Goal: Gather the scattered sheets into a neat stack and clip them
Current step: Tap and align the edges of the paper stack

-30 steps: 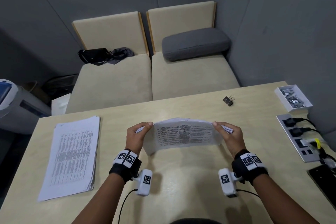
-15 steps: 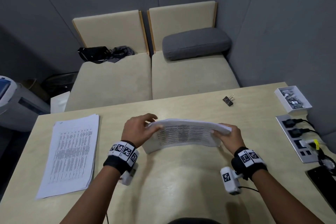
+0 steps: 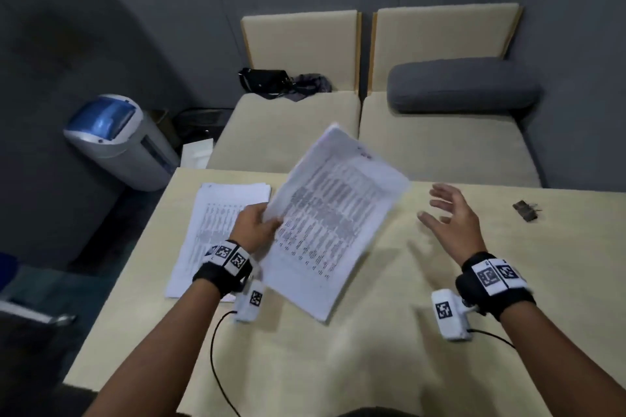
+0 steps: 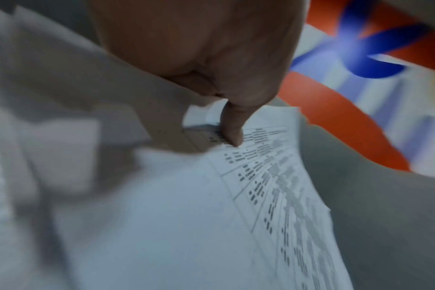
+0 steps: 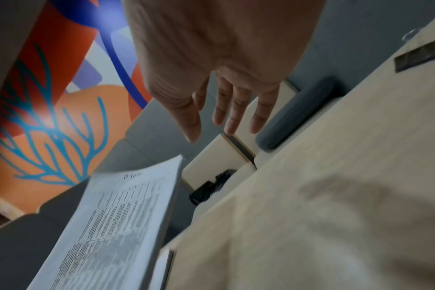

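Gathered sheets lifted in one hand, binder clip not yet fetched.

We see the left hand [image 3: 254, 226] pinching a bundle of sheets [image 3: 333, 220] by its left edge, thumb on top, tilted above the table [image 3: 389, 366] at frame centre. The right hand [image 3: 452, 215] hovers apart, fingers spread, holding nothing. We judge the gathering done — clipping comes next, so that free hand must reach the binder clip [image 3: 525, 210] at the right edge. Another paper pile [image 3: 210, 213] lies left.

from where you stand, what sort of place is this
Probably a small office meeting booth: a pale wood table with printed sheets and a binder clip, a cushioned bench against grey walls, and what looks like a shredder.
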`<state>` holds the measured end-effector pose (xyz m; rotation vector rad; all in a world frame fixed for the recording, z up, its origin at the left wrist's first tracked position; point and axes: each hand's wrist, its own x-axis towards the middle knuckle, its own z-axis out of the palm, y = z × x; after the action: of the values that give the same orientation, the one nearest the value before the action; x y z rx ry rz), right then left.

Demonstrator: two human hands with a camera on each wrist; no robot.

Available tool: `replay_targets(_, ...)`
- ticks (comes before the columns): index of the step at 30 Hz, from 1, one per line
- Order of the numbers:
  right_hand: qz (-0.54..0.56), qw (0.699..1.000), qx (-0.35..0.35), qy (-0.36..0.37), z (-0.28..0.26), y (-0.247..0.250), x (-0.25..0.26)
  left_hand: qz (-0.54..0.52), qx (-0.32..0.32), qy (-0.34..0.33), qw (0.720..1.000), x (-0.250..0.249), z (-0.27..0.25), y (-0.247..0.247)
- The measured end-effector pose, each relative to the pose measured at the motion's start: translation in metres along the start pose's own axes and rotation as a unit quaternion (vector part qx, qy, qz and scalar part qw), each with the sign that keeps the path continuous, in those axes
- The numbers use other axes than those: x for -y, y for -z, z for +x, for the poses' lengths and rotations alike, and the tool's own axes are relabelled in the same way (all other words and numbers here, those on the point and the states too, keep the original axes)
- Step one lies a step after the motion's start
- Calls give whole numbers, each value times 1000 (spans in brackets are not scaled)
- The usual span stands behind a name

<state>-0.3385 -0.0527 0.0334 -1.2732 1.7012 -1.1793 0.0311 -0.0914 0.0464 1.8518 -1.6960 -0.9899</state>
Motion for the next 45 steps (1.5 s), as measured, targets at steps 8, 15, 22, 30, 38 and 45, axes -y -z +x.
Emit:
replay_targets(8, -46, 985, 162, -36, -14, -115, 0, -23, -161, 213, 963, 170, 13, 107)
replay_targets(15, -123, 950, 281, -63, -19, -188, 1, -14, -132, 256, 957, 215, 25, 119)
replay_targets(22, -223, 902, 352, -116, -36, -207, -20, 170, -11, 348, 922, 245, 64, 101)
replay_targets(30, -277, 864, 383, -176, -56, -199, -43, 165, -12, 392, 905, 227, 72, 57)
replay_targets(38, -254, 892, 306, -216, -57, -167, -57, 32, 13, 256, 966, 159, 43, -7)
replay_targets(45, 38, 942, 133, -306, -62, -93, -54, -153, 139, 85, 975, 89, -12, -85)
